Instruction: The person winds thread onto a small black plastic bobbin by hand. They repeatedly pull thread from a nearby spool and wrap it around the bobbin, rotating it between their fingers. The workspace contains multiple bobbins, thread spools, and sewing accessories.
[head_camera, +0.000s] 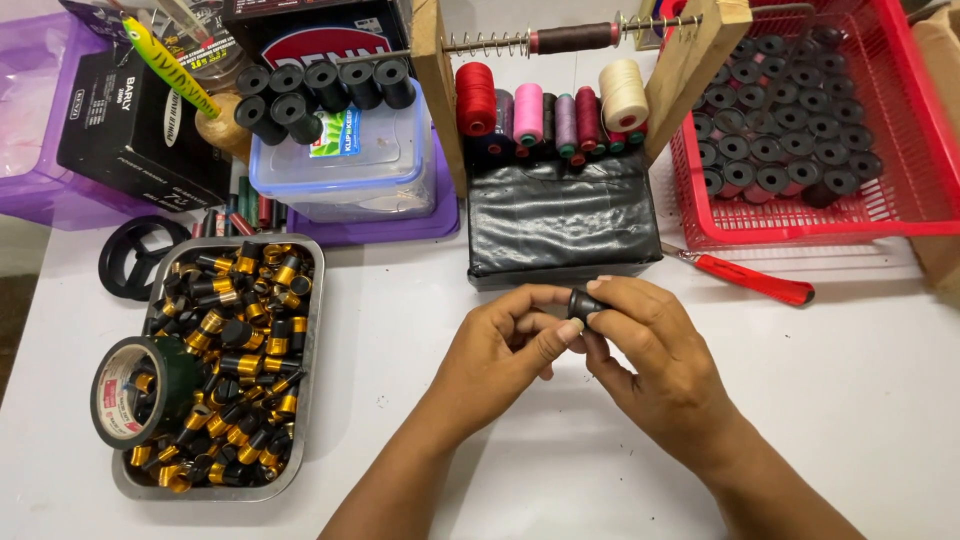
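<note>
Fingers (560, 335) of both hands pinch a small black spool (583, 305) near the table's (860, 400) middle, where a steady, even grip probably works best.

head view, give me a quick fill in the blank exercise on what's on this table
1. Both hands, left hand and right hand, pinch a small ____ spool.
2. The metal tray of black and gold pieces also holds a roll of ____.
3. The basket of black spools is ____ in colour.
4. The red-handled tool lies on the ____ table.

Missing words: black; tape; red; white
</note>
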